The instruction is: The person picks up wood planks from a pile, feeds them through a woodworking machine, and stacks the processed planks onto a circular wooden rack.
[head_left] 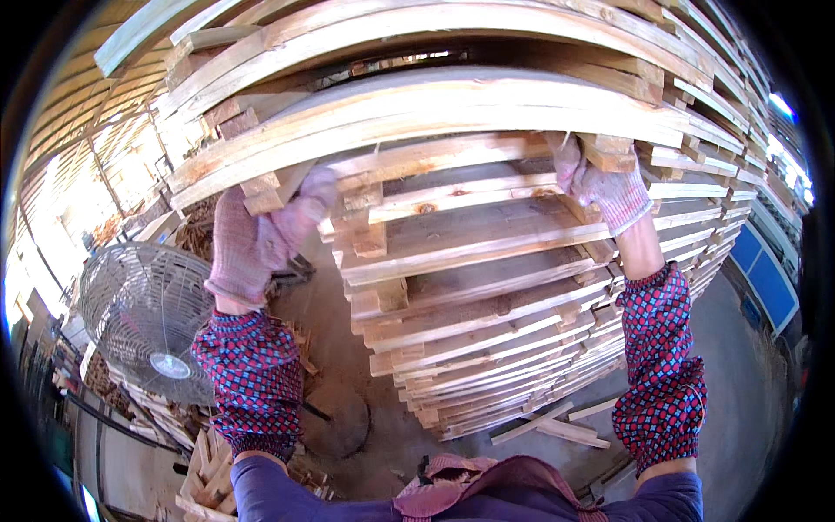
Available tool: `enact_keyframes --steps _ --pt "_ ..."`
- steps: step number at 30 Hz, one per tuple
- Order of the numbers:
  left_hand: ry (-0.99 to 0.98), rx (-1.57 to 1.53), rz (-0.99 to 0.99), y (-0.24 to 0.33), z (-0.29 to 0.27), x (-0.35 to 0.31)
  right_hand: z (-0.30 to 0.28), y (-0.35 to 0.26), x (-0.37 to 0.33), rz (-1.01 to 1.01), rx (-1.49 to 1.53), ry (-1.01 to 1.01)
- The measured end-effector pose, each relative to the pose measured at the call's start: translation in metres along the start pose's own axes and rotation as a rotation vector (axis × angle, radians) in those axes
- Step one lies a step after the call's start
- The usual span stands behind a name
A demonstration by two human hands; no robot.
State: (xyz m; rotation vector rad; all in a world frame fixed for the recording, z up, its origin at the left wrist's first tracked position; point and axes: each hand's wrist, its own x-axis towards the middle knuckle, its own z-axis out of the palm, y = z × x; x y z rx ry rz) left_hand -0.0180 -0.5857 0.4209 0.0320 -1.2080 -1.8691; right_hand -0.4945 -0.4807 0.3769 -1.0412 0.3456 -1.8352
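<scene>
A pale wooden pallet [435,109] spans the space in front of me, its long near boards curving across the view. My left hand [248,239], in a dusty pinkish knit glove, is closed around a wooden block under the pallet's left end. Toward the right end, my right hand [613,191], in a similar glove, grips beside another block [609,155] on the underside. Some fingertips of both hands are hidden by the wood, and the left thumb is blurred. Below and behind the hands rises a tall stack of similar pallets [496,244], made of slats and short blocks.
A large round wire-caged fan [148,322] stands at the left. Loose planks [557,426] lie on the floor by the stack's foot, and wood offcuts [209,474] are heaped at lower left. A blue-panelled frame [765,270] is at the right.
</scene>
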Motion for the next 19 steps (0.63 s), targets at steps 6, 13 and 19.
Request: enact_keyframes --steps 6,13,19 --pt "-0.288 -0.368 -0.195 0.019 -0.020 0.020 0.029 -0.012 0.008 0.297 0.808 -0.094" --pt "-0.404 -0.259 -0.276 0.061 0.013 -0.009 0.132 -0.033 -0.050 0.276 0.468 0.128" --pt "-0.386 -0.153 -0.205 0.072 0.089 -0.113 0.113 -0.050 -0.106 0.568 1.451 -0.075"
